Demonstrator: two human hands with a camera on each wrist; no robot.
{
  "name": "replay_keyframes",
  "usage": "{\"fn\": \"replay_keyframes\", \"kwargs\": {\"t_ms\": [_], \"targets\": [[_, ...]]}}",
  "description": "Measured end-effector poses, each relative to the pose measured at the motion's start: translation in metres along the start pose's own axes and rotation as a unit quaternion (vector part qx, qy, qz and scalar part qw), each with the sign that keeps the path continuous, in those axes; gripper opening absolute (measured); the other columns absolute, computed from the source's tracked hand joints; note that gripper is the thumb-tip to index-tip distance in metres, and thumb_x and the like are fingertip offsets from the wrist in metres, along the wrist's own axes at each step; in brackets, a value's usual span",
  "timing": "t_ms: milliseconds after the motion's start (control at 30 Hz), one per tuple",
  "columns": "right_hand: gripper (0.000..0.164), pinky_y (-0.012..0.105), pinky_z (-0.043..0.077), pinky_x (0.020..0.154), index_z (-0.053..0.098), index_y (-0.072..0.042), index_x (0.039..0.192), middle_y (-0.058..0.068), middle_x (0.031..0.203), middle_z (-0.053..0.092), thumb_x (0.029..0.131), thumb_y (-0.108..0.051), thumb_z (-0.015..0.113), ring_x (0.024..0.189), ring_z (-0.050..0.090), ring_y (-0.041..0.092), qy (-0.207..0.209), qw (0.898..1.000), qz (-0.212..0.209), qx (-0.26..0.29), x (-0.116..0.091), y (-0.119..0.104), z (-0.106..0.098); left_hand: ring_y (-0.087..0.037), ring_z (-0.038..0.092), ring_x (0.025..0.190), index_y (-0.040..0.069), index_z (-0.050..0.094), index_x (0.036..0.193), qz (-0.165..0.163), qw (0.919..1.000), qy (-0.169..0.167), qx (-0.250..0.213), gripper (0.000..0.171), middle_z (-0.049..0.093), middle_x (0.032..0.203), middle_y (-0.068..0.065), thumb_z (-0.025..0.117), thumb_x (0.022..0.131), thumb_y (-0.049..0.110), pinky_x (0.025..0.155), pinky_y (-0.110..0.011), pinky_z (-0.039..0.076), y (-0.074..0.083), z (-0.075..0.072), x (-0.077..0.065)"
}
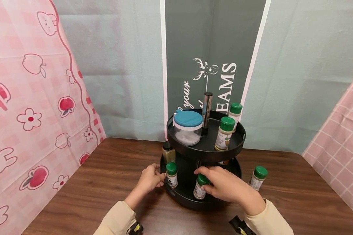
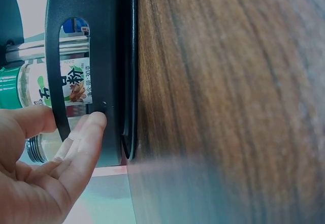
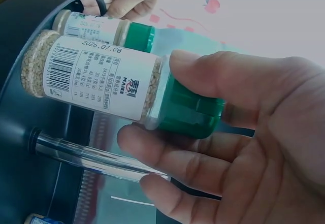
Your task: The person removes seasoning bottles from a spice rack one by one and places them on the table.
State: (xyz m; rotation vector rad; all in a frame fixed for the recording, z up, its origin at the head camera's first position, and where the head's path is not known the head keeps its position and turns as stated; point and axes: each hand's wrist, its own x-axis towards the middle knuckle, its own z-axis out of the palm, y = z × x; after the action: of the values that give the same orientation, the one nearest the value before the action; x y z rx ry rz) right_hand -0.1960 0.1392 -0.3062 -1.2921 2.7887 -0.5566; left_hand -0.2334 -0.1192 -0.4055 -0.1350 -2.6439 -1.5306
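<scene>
A black two-tier rack [image 1: 194, 204] with a chrome post stands on the wooden table. My right hand [image 1: 223, 184] holds a spice jar [image 3: 101, 79] by its green cap, thumb on one side and fingers on the other. That jar is upright at the front of the lower tier; whether its base touches the floor of the tier I cannot tell. At the left, my left hand [image 1: 150, 178] pinches the lower tier's rim [image 2: 104, 71] near its cut-out handle, thumb inside and fingers outside. Just inside that rim stands another green-capped spice jar [image 1: 172, 178].
A dark-capped jar [image 1: 169, 155] is behind on the lower tier. Above sit a blue-lidded container [image 1: 188, 129] and two green-capped jars, one in front [image 1: 224, 135]. Another green-capped jar [image 1: 257, 179] stands on the table [image 1: 106, 173], right of the rack. Fabric hangs behind.
</scene>
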Motion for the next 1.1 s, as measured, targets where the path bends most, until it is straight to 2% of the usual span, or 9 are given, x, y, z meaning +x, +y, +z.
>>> {"fn": "replay_keyframes", "kwargs": {"t_ms": [700,1100], "targets": [[0.037,0.034,0.050,0.065,0.055,-0.008,0.114,-0.001,0.092,0.060,0.079,-0.009,0.066,0.077,0.053,0.006,0.018,1.000,0.006,-0.022,-0.011,0.008,-0.010,-0.017,0.059,0.049,-0.015,0.047,0.116,-0.001,1.0000,-0.001,-0.002,0.047,0.061,0.062,-0.006,0.064,0.077,0.005,0.047,-0.030,0.052,-0.001,0.001,0.000],[0.038,0.032,0.047,0.061,0.056,-0.007,0.115,-0.002,0.090,0.059,0.079,-0.010,0.066,0.073,0.050,0.007,0.025,0.999,0.035,-0.022,-0.023,0.016,-0.024,-0.018,0.060,0.049,-0.015,0.046,0.116,-0.001,0.9999,0.003,-0.010,0.047,0.061,0.062,-0.005,0.064,0.077,0.005,0.046,-0.029,0.052,-0.001,0.000,0.000]]}}
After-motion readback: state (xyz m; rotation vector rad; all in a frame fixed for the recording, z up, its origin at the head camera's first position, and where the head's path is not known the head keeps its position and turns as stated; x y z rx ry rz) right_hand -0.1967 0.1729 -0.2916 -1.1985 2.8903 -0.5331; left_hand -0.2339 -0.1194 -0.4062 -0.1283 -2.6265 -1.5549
